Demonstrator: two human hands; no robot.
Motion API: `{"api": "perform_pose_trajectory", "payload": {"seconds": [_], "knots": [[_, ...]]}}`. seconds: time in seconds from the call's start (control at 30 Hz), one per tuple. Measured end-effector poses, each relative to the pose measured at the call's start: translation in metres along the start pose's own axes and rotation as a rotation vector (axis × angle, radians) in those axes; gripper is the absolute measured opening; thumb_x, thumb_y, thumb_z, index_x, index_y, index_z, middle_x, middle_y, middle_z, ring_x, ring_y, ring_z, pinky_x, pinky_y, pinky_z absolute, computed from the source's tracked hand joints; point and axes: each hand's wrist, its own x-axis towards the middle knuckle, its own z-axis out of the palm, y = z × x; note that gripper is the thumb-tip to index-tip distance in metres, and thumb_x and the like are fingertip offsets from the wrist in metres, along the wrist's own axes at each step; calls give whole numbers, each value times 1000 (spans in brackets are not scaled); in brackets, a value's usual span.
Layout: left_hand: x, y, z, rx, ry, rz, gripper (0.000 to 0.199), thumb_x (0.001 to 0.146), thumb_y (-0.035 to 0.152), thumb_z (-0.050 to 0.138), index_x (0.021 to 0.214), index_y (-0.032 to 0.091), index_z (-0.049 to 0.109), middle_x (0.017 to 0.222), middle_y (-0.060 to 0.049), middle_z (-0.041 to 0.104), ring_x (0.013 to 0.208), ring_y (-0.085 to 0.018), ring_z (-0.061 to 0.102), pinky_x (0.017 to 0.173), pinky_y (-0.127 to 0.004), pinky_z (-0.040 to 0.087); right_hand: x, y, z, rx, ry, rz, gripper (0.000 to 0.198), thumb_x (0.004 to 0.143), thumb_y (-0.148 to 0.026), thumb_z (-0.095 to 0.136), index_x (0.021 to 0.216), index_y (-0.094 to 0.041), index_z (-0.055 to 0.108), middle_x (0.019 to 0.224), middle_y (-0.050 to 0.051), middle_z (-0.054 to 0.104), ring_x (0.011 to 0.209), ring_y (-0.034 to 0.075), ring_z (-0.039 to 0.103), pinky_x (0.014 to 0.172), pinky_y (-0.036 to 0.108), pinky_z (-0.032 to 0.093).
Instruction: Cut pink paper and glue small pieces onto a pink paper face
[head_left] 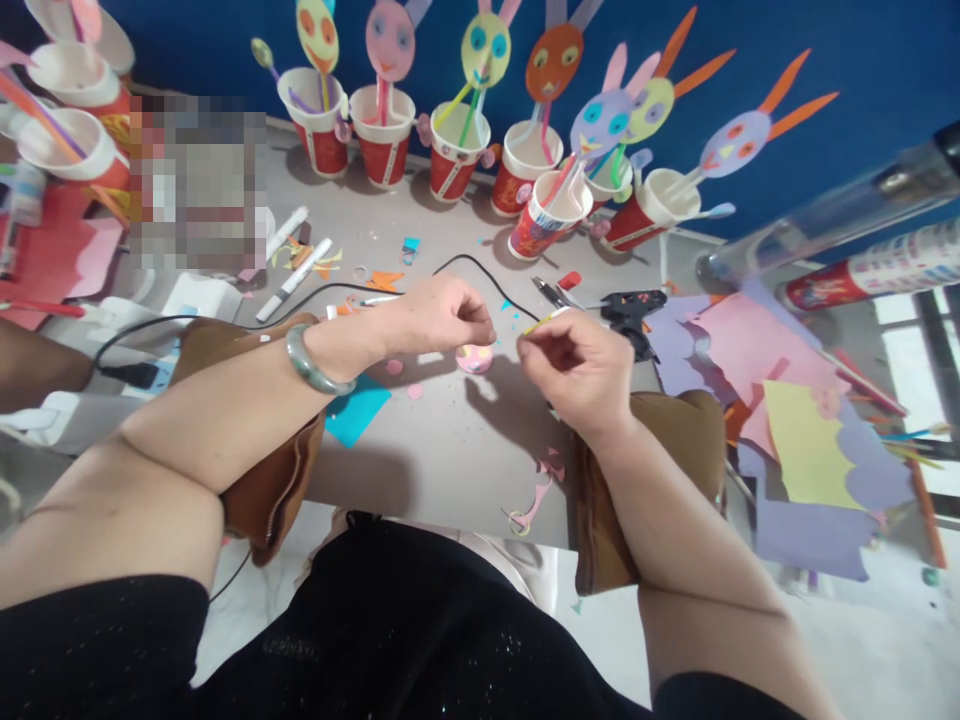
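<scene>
Work this small wants, I'd say, a light pinch and steady wrists. The right hand [581, 362] nips a slim yellow sliver [537, 326]; the left hand [448, 312] has its fingertips drawn together, on what I can't tell, near the decorated pink paper disc [475, 361] on the table [450, 450].

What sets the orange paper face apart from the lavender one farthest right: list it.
Ears: the orange face has lavender ears; the lavender face has orange ones.
Eyes: the orange face's are pale yellow; the lavender face's are orange.
Shared: both are rounded, have two long ears and stand above a red cup.
</scene>
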Motion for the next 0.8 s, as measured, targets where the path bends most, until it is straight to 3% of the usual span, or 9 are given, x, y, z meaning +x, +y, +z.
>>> {"api": "perform_pose_trajectory", "payload": {"seconds": [0.1,0.23,0.47,0.8], "knots": [[-2,4,2,6,9,3,12,76,18,66,66,15,72,53,5,54,53,-7,44,55,-24,35,0,-4,8,73,-145,124,20,78,-42,77,80,-24,68,63,-1,60,51,12,42,50,30,36],[-3,6,2,15,-5,6,13,74,18,64,64,15,72,51,4,54,53,-7,44,55,-24,35,5,-4,9,124,-173,202,18,76,-39,75,74,-23,67,62,-1,61,51,11,40,48,28,31],[-2,0,4,30,-12,19,14,73,22,63,69,16,75,56,2,59,54,-8,46,54,-24,37,9,-2,10,164,-201,232,17,74,-37,73,70,-22,67,62,0,62,53,11,41,50,27,32],[-2,-14,1,124,-97,-22,16,77,29,65,81,19,78,50,2,48,48,-11,43,48,-28,39,10,8,14,247,-415,358,25,81,-44,75,75,-21,67,65,2,67,59,14,56,56,28,42]]}}
